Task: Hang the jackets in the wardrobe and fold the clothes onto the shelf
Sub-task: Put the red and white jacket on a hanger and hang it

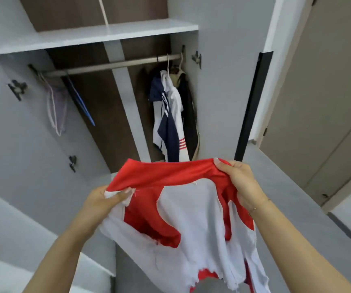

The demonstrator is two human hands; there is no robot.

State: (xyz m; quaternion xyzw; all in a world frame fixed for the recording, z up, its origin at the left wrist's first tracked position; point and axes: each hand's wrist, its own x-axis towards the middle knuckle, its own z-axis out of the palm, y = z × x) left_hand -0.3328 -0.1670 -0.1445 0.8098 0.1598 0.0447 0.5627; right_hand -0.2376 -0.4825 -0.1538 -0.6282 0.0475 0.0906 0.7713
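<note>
Fingers of the left hand (104,199) curl round the left end of a red band along the top of a red-and-white garment (183,218), the thumb lying over the cloth and the fingertips tucked beneath; fingers of the right hand (237,185) are bunched round the band's right end, thumb on top at the upper edge. Between the two grips the band is stretched nearly level, and the rest of the garment hangs down from it between the forearms, white panels with frayed edges and red showing through. It is held up in front of an open wardrobe (208,85). Beyond the garment, a rail (111,65) runs under a white shelf (94,37). At the rail's right end hang a navy-and-white jacket (170,115) with red stripes at the cuff, and a darker one just behind it. At the left end hang bare hangers (57,106), pale ones and a blue one. The right door (252,106) stands open, its dark edge facing the camera, with a beige door (322,102) beyond it.
</note>
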